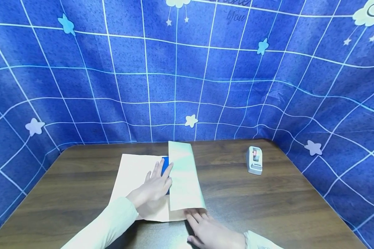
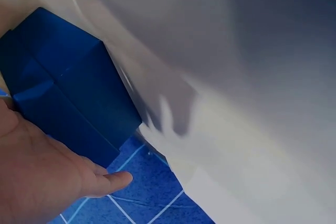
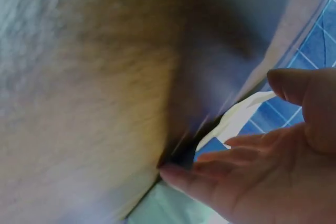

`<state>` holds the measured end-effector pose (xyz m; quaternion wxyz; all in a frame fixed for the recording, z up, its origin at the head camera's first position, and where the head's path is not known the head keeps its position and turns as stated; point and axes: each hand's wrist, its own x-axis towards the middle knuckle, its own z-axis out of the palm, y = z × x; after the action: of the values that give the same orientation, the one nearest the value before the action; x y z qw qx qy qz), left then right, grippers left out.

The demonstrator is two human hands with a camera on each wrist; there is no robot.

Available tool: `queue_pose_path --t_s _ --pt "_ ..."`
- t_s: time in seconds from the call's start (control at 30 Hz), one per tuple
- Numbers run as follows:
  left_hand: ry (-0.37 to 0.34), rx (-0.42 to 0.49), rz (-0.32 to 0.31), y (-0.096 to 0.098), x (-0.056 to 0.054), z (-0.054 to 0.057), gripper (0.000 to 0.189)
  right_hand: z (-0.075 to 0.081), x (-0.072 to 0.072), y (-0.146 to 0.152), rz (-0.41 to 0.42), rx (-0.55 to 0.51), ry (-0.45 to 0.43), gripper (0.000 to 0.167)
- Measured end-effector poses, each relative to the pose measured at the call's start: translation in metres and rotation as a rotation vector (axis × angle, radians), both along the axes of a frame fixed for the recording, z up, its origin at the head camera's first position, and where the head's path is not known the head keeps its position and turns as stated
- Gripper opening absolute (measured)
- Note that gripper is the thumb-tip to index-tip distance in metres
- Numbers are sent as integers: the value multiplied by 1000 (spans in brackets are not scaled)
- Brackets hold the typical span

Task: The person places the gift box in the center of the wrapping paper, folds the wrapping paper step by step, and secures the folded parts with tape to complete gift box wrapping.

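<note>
A sheet of paper (image 1: pixel 135 173), white on the exposed side, lies on the table with a blue box (image 1: pixel 165 164) on it. Its right part is folded over as a pale green flap (image 1: pixel 185 176), which hides much of the box. My left hand (image 1: pixel 154 186) rests on the box with fingers spread. In the left wrist view the blue box (image 2: pixel 79 77) shows its edges beside the left hand (image 2: pixel 47 177). My right hand (image 1: pixel 207 228) lies at the flap's near edge, fingertips partly hidden beneath it. Seen from the right wrist, that hand (image 3: pixel 262 171) has its fingers extended.
A white tape dispenser (image 1: pixel 254 160) stands at the right rear of the brown wooden table (image 1: pixel 230 186). A blue cloth (image 1: pixel 162 86) with white grid lines and stars hangs behind and along the sides.
</note>
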<state>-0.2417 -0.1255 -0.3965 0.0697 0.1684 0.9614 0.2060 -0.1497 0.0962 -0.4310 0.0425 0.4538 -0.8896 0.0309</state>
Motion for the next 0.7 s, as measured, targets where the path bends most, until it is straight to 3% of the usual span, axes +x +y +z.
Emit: queue_pose_path --t_s 0.13,0.23,0.47,0.7 --pt "-13 -3 5 0 0 0 54 7 2 -1 69 -125 219 35" --pt "-12 -3 6 -1 0 0 54 16 4 -3 67 -235 305 25" --pt "-15 4 7 -1 0 0 54 32 3 -4 -6 -484 294 8" --pt "-23 16 3 -1 -1 0 55 35 -9 -3 24 -662 295 6"
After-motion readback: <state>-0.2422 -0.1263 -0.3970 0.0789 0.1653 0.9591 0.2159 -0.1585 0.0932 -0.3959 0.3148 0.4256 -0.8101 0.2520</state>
